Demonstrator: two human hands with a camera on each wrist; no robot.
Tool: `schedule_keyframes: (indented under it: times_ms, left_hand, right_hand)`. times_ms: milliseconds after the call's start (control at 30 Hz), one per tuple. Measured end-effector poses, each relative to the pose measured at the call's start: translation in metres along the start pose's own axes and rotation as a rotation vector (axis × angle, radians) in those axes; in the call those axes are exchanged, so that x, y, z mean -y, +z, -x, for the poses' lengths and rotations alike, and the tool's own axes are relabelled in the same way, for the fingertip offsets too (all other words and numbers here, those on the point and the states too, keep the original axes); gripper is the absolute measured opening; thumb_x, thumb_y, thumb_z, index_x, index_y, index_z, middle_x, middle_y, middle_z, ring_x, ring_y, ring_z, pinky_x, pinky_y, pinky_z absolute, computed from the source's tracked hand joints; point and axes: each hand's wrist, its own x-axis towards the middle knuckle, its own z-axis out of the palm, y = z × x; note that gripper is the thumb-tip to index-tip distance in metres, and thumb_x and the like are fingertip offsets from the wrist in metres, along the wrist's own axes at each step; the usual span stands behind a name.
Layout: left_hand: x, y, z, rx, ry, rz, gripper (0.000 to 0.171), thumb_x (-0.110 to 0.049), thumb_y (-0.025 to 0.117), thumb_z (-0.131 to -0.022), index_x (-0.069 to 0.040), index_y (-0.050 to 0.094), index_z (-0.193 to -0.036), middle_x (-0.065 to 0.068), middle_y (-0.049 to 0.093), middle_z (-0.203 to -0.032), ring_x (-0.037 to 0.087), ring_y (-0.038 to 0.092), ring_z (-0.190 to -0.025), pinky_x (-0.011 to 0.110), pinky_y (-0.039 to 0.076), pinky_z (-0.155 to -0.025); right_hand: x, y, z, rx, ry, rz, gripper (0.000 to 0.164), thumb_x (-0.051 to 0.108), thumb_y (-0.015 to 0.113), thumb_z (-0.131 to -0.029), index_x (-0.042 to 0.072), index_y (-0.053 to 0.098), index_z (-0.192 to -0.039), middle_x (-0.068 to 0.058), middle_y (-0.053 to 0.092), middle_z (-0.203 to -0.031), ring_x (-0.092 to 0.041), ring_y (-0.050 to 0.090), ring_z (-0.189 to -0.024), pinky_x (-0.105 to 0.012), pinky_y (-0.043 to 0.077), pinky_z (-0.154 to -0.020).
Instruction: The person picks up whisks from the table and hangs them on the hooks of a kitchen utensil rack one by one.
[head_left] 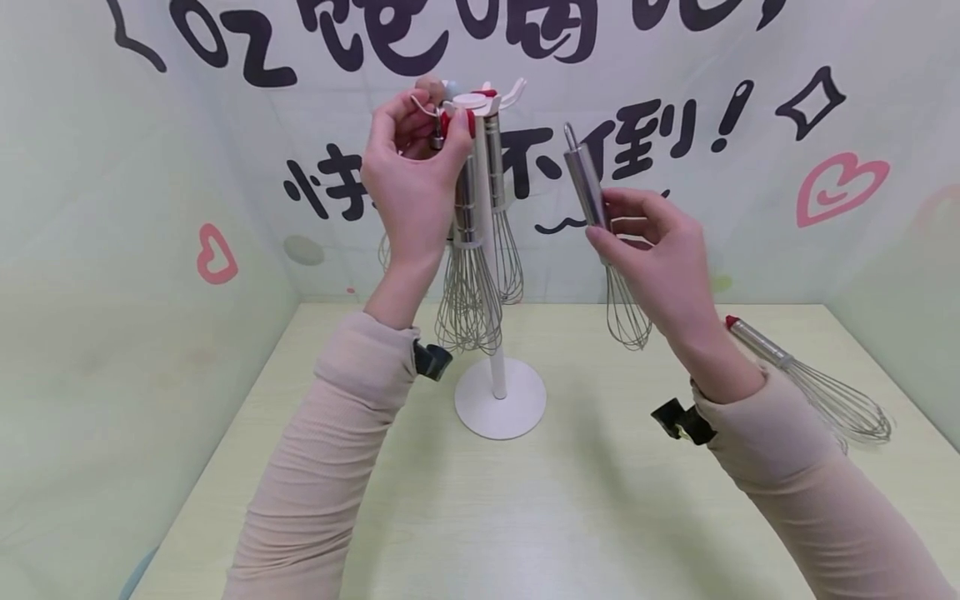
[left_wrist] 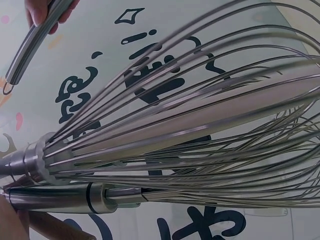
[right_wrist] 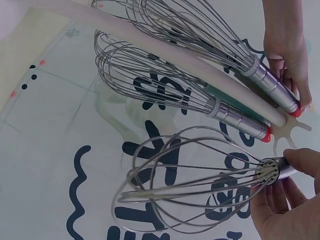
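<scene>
A white stand with hooks stands upright on the table, with several wire whisks hanging from its top. At the hooks, my left hand pinches the red-tipped upper end of a hanging whisk, its thumb over the red cap. Another red-tipped whisk hangs behind the pole. My right hand holds a steel-handled whisk in the air right of the stand, wires down and loop up. In the left wrist view, whisk wires fill most of the picture and the left fingers are mostly hidden.
Behind my right forearm, a red-tipped whisk lies on the pale table, partly covered by the sleeve. A printed cloth with black characters and pink hearts hangs behind and at the sides.
</scene>
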Motion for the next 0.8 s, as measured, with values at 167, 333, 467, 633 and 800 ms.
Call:
schedule_keyframes:
  times_ms: [167,333,467,633,800]
  left_hand:
    - [0.0,0.001,0.0,0.007,-0.001,0.006,0.038,-0.011,0.074,-0.078,0.002,0.058,-0.109,0.008,0.063,-0.102,0.011,0.058,-0.087,0.02,0.055,-0.087]
    - [0.0,0.001,0.0,0.01,-0.001,0.004,0.037,-0.01,0.074,-0.078,0.002,0.058,-0.109,0.008,0.064,-0.102,0.011,0.058,-0.087,0.02,0.055,-0.087]
    - [0.0,0.0,0.0,0.006,0.001,0.004,0.038,-0.01,0.074,-0.078,0.003,0.058,-0.109,0.008,0.063,-0.102,0.011,0.058,-0.087,0.02,0.055,-0.087]
    - [0.0,0.0,-0.001,0.003,-0.002,0.01,0.038,-0.01,0.074,-0.077,0.003,0.058,-0.109,0.006,0.062,-0.1,0.01,0.058,-0.086,0.02,0.055,-0.086]
    - [0.0,0.0,-0.001,0.005,-0.003,0.006,0.038,-0.01,0.074,-0.077,0.003,0.058,-0.109,0.007,0.063,-0.1,0.01,0.058,-0.086,0.02,0.055,-0.087]
  right_hand:
    - [0.005,0.005,-0.001,-0.007,-0.032,-0.024,0.035,0.005,0.068,-0.086,0.003,0.063,-0.12,0.001,0.065,-0.102,-0.008,0.062,-0.09,-0.014,0.055,-0.083]
    - [0.01,0.01,-0.002,-0.01,-0.053,-0.039,0.035,0.005,0.068,-0.085,0.003,0.063,-0.12,0.001,0.066,-0.101,-0.008,0.063,-0.089,-0.014,0.056,-0.082]
    - [0.014,0.014,-0.003,-0.012,-0.073,-0.042,0.035,0.005,0.069,-0.085,0.004,0.064,-0.119,-0.005,0.067,-0.104,-0.009,0.063,-0.09,-0.015,0.056,-0.082]
    - [0.018,0.019,-0.004,-0.015,-0.09,-0.051,0.034,0.006,0.068,-0.085,0.004,0.064,-0.119,-0.01,0.067,-0.107,-0.009,0.063,-0.089,-0.016,0.056,-0.082]
    - [0.021,0.023,-0.006,-0.01,-0.1,-0.074,0.034,0.005,0.068,-0.085,0.003,0.065,-0.118,-0.012,0.066,-0.108,-0.011,0.064,-0.088,-0.015,0.056,-0.08]
